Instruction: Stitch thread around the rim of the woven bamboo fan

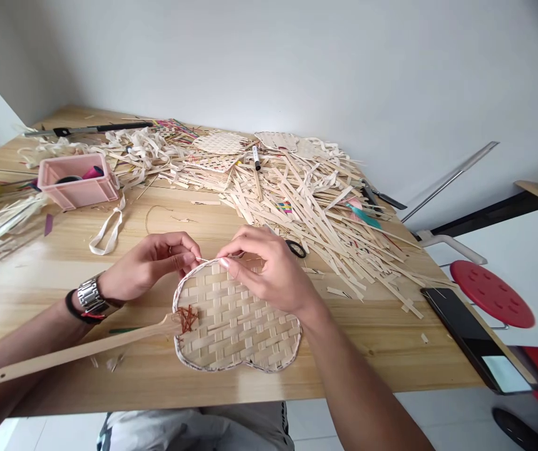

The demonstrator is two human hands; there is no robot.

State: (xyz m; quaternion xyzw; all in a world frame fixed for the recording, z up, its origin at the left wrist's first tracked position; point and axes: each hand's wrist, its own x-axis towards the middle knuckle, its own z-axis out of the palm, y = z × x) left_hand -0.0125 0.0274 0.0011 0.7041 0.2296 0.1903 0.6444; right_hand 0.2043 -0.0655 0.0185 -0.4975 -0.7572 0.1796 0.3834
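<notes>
A woven bamboo hand fan (235,326) with a scalloped outline and a wrapped cord edge lies in front of me. Its flat wooden handle (85,354) points left, and reddish-brown thread (188,318) is crossed where handle and weave join. My left hand (156,263), wearing a metal watch (93,295) on the wrist, is closed in a pinch on a thin pale strand (205,259) by the fan's upper left edge. With thumb and bent fingers, my right hand (263,266) grips the fan's top rim. Whether it also holds a needle is hidden.
Behind the fan spreads a heap of bamboo strips (297,200) with woven pieces and a marker (256,158). A pink basket (74,181) with spools stands left; a black ring-shaped handle (295,248) lies beside the strips. A phone (466,332) rests at the table's right edge, near a red stool (491,294).
</notes>
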